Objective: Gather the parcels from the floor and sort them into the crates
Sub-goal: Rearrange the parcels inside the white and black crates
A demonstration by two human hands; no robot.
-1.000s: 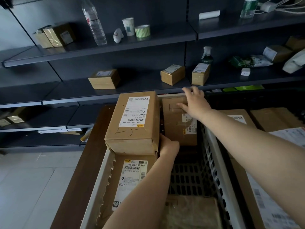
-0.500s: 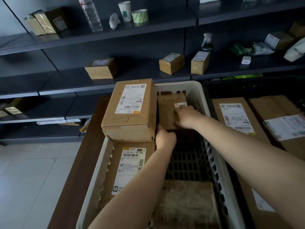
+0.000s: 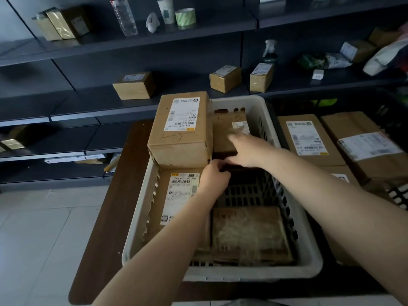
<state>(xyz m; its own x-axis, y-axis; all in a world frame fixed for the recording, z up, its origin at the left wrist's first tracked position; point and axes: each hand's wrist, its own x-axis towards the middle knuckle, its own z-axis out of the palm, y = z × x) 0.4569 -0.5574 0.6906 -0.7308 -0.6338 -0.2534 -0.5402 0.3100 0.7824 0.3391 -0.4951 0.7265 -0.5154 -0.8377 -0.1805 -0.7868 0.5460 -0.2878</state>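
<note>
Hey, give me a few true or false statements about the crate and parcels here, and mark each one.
1. Both hands reach into the white crate. True: the left hand and the right hand are inside it, at its far half.
2. The large labelled parcel lies flat on the crate floor. False: it sits raised at the far left corner, on top of another labelled parcel.
3. The white crate is empty. False: several parcels are in it.
4. The dark crate on the right holds parcels. True.
5. Small boxes stand on the shelf behind. True.
6. The crates stand on the floor. False: they stand on a dark wooden table.
</note>
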